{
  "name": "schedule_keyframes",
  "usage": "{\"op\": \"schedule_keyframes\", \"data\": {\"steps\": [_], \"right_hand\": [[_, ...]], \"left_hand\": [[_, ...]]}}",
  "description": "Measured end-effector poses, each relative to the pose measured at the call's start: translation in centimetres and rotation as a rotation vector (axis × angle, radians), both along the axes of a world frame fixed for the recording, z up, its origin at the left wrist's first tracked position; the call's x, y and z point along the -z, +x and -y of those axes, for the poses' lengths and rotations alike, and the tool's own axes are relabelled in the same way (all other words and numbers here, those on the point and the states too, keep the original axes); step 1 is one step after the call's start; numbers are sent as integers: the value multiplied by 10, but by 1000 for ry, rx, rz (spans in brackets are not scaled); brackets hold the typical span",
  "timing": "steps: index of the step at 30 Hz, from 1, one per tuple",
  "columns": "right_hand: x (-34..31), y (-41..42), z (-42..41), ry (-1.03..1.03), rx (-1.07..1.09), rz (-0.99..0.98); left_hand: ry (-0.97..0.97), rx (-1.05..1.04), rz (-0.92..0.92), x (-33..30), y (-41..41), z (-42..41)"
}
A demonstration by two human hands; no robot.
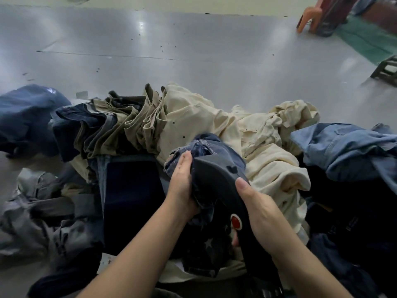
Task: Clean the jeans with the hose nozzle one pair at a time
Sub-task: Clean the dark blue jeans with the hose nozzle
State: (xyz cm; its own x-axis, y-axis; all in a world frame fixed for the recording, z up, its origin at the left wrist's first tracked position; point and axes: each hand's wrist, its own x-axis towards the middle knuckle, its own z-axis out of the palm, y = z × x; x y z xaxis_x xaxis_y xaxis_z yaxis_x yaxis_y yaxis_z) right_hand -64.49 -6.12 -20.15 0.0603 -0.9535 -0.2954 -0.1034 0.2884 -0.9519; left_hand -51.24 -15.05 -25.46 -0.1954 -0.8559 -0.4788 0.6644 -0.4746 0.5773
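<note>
Left hand point(182, 186): grips bunched blue jeans point(206, 151) atop the heap. Right hand point(261, 214): wrapped round dark hose nozzle point(217, 175) (red button point(235, 222) showing), pressed against those jeans. Surrounding pile: cream trousers point(214, 123), light-blue denim point(343, 147), on grey table point(171, 39).

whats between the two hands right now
In the head view, the bunched blue jeans and the dark nozzle with its red button lie between them: the left hand grips the denim, the right hand holds the nozzle.
</note>
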Motion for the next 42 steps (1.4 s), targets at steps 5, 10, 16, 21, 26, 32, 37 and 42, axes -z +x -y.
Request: {"op": "schedule_keyframes", "data": {"steps": [5,10,16,21,26,32,37,42], "right_hand": [[-10,2,28,-46,105,54],[-15,-13,26,-47,99,129],[-2,-2,-15,122,-113,61],[-2,2,-9,65,0,44],[-4,-3,18,27,98,104],[0,-27,42,11,219,81],[-1,-30,11,112,-2,83],[4,-21,29,79,83,10]], "left_hand": [[-29,80,23,5,-5,-11],[-28,60,-28,3,14,0],[-68,-22,-4,3,17,13],[-70,47,-15,7,7,6],[-69,212,-36,2,1,-7],[-114,199,-18,1,13,-2],[-162,172,20,-1,14,5],[-147,250,-15,2,15,2]]}}
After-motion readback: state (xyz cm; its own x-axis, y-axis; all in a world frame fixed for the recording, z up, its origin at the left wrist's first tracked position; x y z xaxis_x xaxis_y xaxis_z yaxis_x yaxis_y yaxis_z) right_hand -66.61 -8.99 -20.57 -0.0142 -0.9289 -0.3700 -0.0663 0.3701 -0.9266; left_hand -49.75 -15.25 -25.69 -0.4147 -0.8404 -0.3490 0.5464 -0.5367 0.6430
